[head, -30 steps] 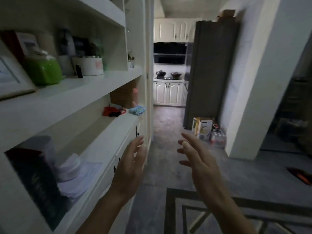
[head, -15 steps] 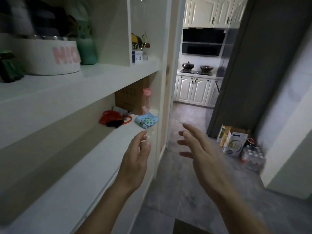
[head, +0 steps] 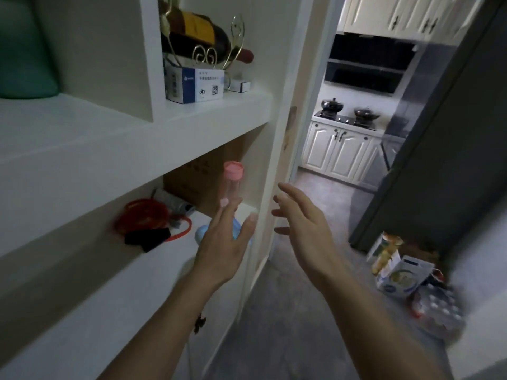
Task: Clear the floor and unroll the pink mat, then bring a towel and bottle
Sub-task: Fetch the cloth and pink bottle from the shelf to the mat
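Observation:
A clear bottle with a pink cap (head: 232, 180) stands upright at the far end of the lower white shelf (head: 153, 270), in front of a cardboard box. A folded light blue towel (head: 202, 233) lies on the shelf just before it, mostly hidden by my left hand (head: 225, 244). That hand is open with spread fingers, its fingertips just below the bottle, holding nothing. My right hand (head: 303, 229) is open too, hovering right of the shelf's end panel, empty. The pink mat is out of view.
A red cord with black handles (head: 148, 226) lies on the lower shelf. Above, a wine bottle in a gold rack (head: 203, 37) rests over a white box (head: 192, 85). Cartons and packed water bottles (head: 403, 272) sit on the grey floor by a dark fridge (head: 439, 160). Kitchen ahead.
The view has moved closer to the shelf's far end. Both open hands have advanced toward the bottle and towel; my left hand now covers the towel.

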